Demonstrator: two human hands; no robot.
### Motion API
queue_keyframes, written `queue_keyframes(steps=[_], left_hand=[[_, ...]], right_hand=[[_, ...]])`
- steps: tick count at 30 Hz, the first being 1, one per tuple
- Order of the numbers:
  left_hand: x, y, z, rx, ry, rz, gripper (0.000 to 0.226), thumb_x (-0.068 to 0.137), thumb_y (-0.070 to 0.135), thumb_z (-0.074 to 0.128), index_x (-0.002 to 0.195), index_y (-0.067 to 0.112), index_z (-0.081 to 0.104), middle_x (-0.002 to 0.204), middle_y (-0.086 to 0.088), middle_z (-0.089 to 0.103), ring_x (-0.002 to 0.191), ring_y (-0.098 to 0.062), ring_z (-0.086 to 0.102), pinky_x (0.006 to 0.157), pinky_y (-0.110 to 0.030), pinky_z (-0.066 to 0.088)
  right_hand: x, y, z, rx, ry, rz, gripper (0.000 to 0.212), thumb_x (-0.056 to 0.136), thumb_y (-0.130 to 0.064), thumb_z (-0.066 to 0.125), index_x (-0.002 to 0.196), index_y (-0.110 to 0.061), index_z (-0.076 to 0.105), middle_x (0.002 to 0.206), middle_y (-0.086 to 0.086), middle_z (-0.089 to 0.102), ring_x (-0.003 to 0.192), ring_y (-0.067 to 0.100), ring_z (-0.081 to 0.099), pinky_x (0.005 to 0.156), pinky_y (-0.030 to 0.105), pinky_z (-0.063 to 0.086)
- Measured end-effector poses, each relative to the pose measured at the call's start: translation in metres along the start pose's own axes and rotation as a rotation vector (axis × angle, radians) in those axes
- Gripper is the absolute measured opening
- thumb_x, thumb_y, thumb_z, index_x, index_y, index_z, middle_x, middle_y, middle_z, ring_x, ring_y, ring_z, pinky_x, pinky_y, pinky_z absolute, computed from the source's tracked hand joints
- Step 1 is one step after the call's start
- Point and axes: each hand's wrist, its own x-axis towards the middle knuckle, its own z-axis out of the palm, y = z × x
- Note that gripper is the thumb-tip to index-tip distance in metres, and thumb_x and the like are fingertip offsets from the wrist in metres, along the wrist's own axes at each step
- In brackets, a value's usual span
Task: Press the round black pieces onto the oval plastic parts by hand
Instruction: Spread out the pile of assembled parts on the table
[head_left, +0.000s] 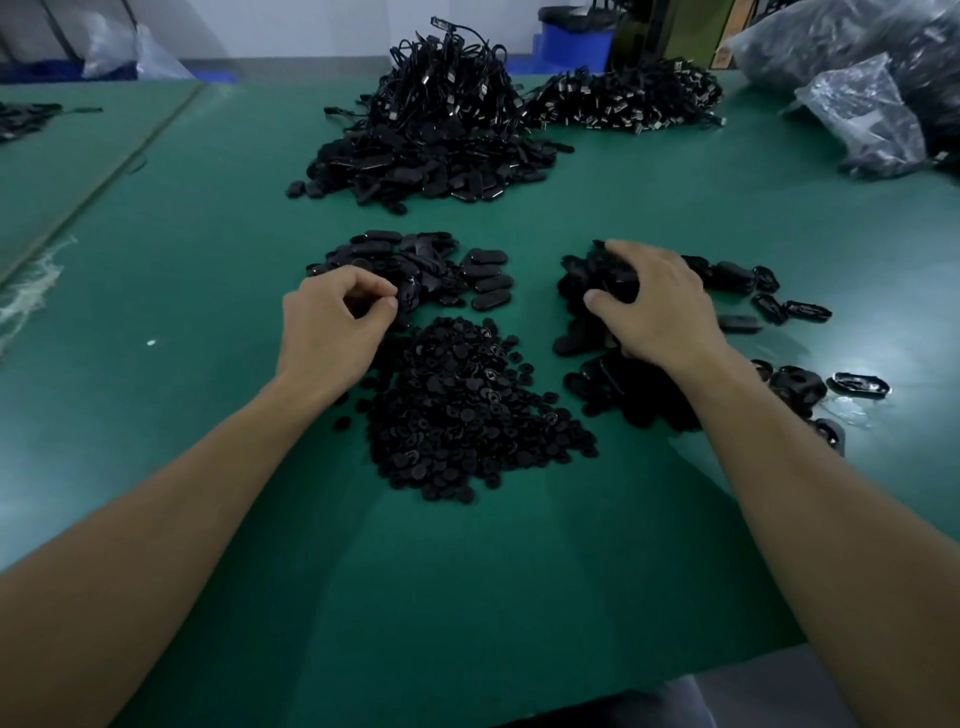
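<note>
the left hand (332, 327) is held curled beside the left heap of oval parts (483, 275), thumb to fingertips; whether a piece is pinched cannot be told. the right hand (654, 301) is clawed over the right heap (571, 288), its hold likewise unclear. the round black pieces (467, 415) are heaped between the wrists. one oval should be lifted singly and a round piece seated squarely before being pressed.

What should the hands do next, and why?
Probably the right hand should lift one oval part from the right-hand pile its fingers curl over, bringing it to the left hand, which looks pinched near the round black pieces.
</note>
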Motion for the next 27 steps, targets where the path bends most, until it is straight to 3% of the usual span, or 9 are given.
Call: queue_keyframes(steps=[5,10,16,18,20,21,23,25,27], left_hand=[[0.000,-0.001,0.000,-0.003,0.002,-0.008,0.018,0.091,0.021,0.070,0.085,0.038,0.066,0.085,0.023,0.067,0.078,0.012,0.062,0.066,0.000,0.043],[0.000,-0.001,0.001,-0.014,0.005,-0.004,0.014,0.091,0.021,0.071,0.087,0.034,0.068,0.084,0.023,0.067,0.079,0.013,0.062,0.068,0.001,0.044],[0.000,-0.002,0.002,-0.019,-0.002,-0.011,0.013,0.091,0.022,0.070,0.088,0.034,0.069,0.085,0.021,0.068,0.081,0.006,0.065,0.070,-0.004,0.047],[0.000,-0.002,0.002,-0.026,0.002,-0.011,0.013,0.091,0.021,0.070,0.088,0.034,0.069,0.085,0.021,0.068,0.081,0.008,0.064,0.070,-0.003,0.047],[0.000,-0.003,0.002,-0.030,0.007,-0.011,0.013,0.091,0.021,0.071,0.088,0.033,0.070,0.085,0.021,0.068,0.080,0.009,0.064,0.070,-0.001,0.046],[0.000,-0.003,0.002,-0.030,0.008,-0.011,0.012,0.091,0.020,0.071,0.088,0.032,0.070,0.085,0.022,0.068,0.080,0.010,0.064,0.070,-0.001,0.045],[0.001,-0.003,0.002,-0.032,0.012,-0.012,0.012,0.091,0.020,0.071,0.088,0.032,0.070,0.084,0.022,0.068,0.080,0.010,0.064,0.070,-0.002,0.046],[0.000,-0.003,0.001,-0.035,0.016,-0.014,0.012,0.091,0.020,0.071,0.088,0.032,0.070,0.084,0.022,0.068,0.080,0.009,0.064,0.069,-0.002,0.046],[0.000,-0.003,0.001,-0.041,0.017,-0.020,0.012,0.091,0.021,0.071,0.087,0.032,0.070,0.084,0.021,0.068,0.080,0.008,0.064,0.069,-0.003,0.046]], right_hand=[[0.001,0.008,-0.014,0.166,0.053,-0.130,0.056,0.093,-0.049,0.063,0.144,-0.030,0.051,0.163,0.007,0.028,0.152,0.024,0.021,0.122,0.051,0.018],[-0.003,0.013,-0.018,-0.113,-0.349,-0.081,0.105,0.054,-0.093,0.053,0.148,-0.050,0.034,0.167,0.001,0.015,0.153,0.030,0.014,0.116,0.069,0.014],[0.008,0.014,-0.005,-0.071,-0.220,-0.142,0.051,0.093,-0.052,0.061,0.142,-0.047,0.046,0.157,-0.006,0.039,0.140,0.028,0.040,0.113,0.063,0.027],[0.011,0.013,-0.004,0.012,-0.195,-0.181,0.045,0.096,-0.046,0.059,0.140,-0.045,0.050,0.151,-0.004,0.048,0.132,0.024,0.050,0.113,0.046,0.036],[0.013,0.011,-0.005,0.132,-0.195,-0.216,0.039,0.100,-0.041,0.056,0.139,-0.044,0.052,0.138,0.001,0.060,0.101,0.009,0.064,0.094,0.005,0.040],[0.014,0.009,-0.007,0.199,-0.201,-0.223,0.036,0.102,-0.040,0.053,0.138,-0.044,0.053,0.129,0.002,0.065,0.088,0.000,0.064,0.086,-0.002,0.039],[0.015,0.006,-0.011,0.312,-0.189,-0.211,0.033,0.105,-0.036,0.048,0.137,-0.040,0.056,0.122,-0.007,0.065,0.095,-0.007,0.060,0.102,0.016,0.044],[0.019,0.006,-0.015,0.355,-0.114,-0.185,0.032,0.106,-0.027,0.047,0.134,-0.035,0.060,0.126,-0.007,0.063,0.112,0.012,0.062,0.111,0.044,0.045],[0.021,0.004,-0.021,0.367,-0.026,-0.140,0.031,0.105,-0.019,0.047,0.128,-0.034,0.063,0.129,-0.002,0.065,0.113,0.032,0.063,0.101,0.051,0.052]])
